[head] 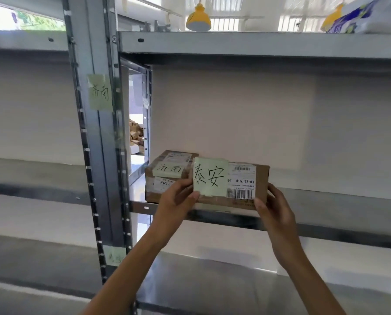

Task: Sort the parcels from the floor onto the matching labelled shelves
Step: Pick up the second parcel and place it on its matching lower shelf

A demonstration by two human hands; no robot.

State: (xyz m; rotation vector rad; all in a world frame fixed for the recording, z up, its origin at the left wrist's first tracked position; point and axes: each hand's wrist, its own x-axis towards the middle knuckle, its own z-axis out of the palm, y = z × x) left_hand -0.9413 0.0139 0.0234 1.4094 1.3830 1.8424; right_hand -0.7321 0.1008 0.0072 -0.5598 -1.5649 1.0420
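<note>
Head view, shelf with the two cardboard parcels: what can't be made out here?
- Lower green note on the shelf post: writing blurred, unreadable.
- Rear parcel: right part hidden behind the front parcel.
- Front parcel's underside: hidden, so whether it rests on the shelf is unclear.
- Right hand: fingertips hidden behind the parcel's end.
- Blue-and-white package on top: cut off by the frame edge.

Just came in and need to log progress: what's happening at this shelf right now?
A person is holding a cardboard parcel with both hands, left hand and right hand, at the front edge of a metal shelf. Its green note reads 泰安. Another parcel, marked 济南, already sits on that shelf just to the left and behind it. The upright's note also reads 济南, so the held parcel may not belong here.
</note>
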